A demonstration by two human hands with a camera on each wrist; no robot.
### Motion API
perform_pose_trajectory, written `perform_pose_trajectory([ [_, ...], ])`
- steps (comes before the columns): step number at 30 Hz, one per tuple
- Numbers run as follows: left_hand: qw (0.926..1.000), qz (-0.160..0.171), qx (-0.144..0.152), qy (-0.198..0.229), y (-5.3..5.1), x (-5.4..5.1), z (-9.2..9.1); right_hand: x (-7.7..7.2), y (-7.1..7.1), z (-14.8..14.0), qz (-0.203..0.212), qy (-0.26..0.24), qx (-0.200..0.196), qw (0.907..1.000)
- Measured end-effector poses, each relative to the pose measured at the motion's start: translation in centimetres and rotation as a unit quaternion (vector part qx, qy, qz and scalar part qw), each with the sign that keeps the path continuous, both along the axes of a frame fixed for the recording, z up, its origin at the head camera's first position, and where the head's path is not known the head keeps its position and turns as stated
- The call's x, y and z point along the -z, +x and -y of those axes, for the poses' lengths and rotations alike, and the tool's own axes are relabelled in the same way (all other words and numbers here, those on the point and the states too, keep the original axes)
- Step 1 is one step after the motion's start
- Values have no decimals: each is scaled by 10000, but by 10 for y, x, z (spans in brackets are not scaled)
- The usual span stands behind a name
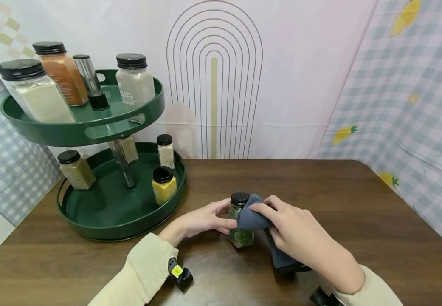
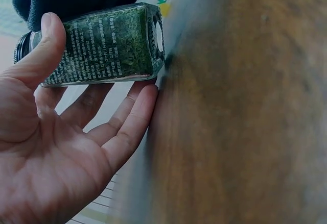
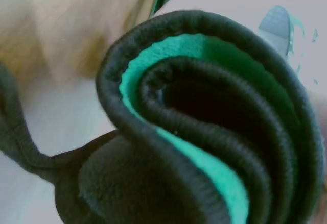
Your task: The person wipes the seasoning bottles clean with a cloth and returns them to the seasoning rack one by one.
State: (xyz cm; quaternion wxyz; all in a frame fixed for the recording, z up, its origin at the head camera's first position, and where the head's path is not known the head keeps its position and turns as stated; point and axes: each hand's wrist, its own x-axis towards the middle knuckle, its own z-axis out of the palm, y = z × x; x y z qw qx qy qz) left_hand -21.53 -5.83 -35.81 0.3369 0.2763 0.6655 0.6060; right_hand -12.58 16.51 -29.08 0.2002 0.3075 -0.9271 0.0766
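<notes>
A glass spice jar (image 1: 242, 239) with a black lid and green dried herbs inside stands nearly upright on the table. My left hand (image 1: 201, 220) pinches it from the left; in the left wrist view the thumb lies across the printed side of the jar (image 2: 110, 45), with fingers behind. Bunched in my right hand (image 1: 301, 233) is a dark grey-blue cloth (image 1: 253, 216), touching the jar's upper right side. The cloth's lower end hangs down towards the table. Folds of the cloth (image 3: 199, 122), with a green inner face, fill much of the right wrist view and hide the right fingers there.
To the left stands a green two-tier turntable rack (image 1: 117, 227). Its upper tier holds large jars, including a pepper jar (image 1: 134, 87), and a metal-topped grinder (image 1: 89, 78). Several small jars, one yellow (image 1: 164, 190), stand below. Wooden tabletop (image 1: 339, 204) extends right; patterned cloth hangs behind.
</notes>
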Motion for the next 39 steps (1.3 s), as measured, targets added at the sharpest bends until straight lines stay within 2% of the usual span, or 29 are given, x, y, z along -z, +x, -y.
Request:
perform_pose_trajectory([
  [10,9998,-120,-104,-94,1,-1,-2,2,4,3,-50,458,58,9989],
  [18,9996,10,-255,-73,2,-2,-1,8,4,5,465,761,-133,9959],
  [25,9995,12,-292,-72,2,-2,-2,11,3,3,1306,1154,-153,9846],
  [30,9997,6,-220,-59,2,0,-1,8,2,-1,1553,1316,-152,9789],
  [32,9998,24,-206,-21,2,1,-1,4,1,-4,1522,1349,-53,9791],
  [34,9998,35,-187,-8,2,1,-1,0,2,-7,1301,1321,100,9826],
  [39,9999,-2,-116,-101,2,0,-1,-7,1,-9,261,721,420,9962],
])
